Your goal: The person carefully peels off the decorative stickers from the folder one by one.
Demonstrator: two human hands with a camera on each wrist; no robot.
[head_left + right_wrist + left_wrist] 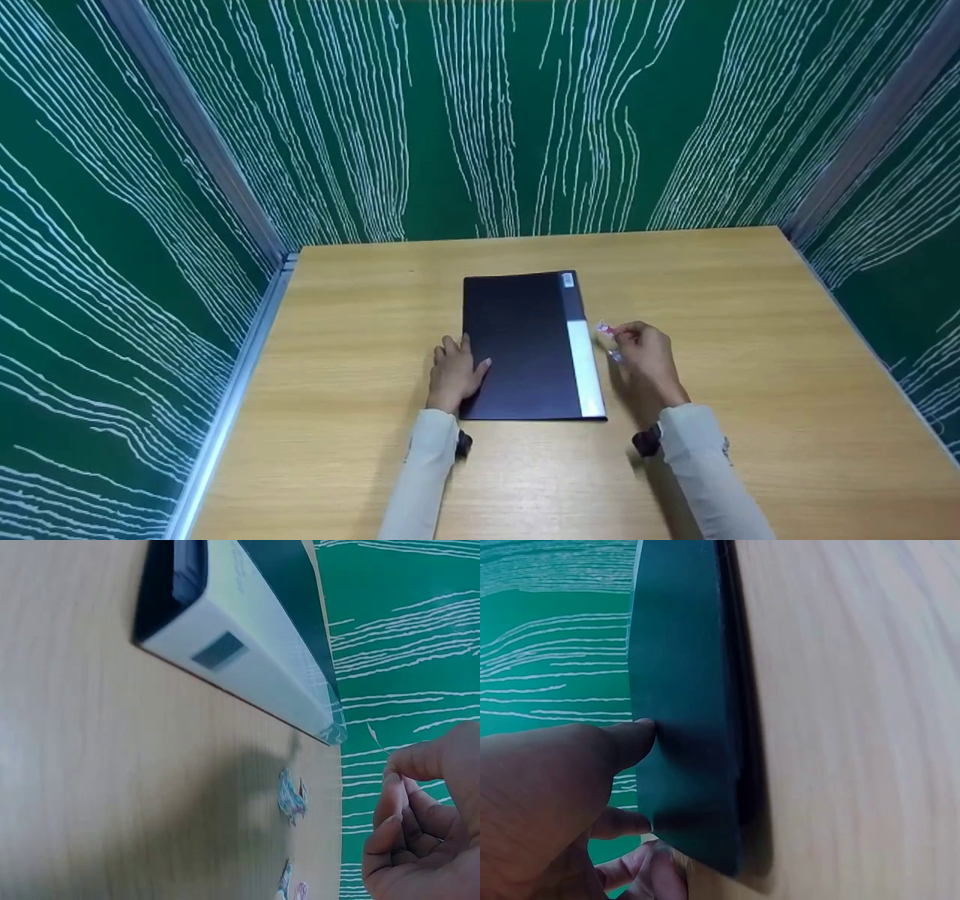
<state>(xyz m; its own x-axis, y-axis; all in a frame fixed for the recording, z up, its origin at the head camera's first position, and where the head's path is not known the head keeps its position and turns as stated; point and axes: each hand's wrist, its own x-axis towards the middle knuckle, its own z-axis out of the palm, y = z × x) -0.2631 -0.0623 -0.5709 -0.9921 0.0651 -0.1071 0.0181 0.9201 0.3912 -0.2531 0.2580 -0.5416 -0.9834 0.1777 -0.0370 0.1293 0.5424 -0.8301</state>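
Observation:
A black folder (517, 352) with a white strip (586, 367) along its right side lies on the table. My left hand (454, 371) rests at its left edge, thumb over the cover; in the left wrist view fingertips touch the dark cover (681, 690). Beside the white strip, my right hand (649, 356) pinches a small clear sticker with pink on it (604, 328) between thumb and index finger. The right wrist view shows that sticker (373, 733) almost edge-on. Just below it in the head view, another small shiny piece (615, 355) lies on the table.
Small colourful sticker-like pieces (291, 799) lie on the wooden table (345, 322) near the spine. A small white label (568, 280) is at the folder's top right. Green walls with white lines (480, 112) enclose the table at the back and sides.

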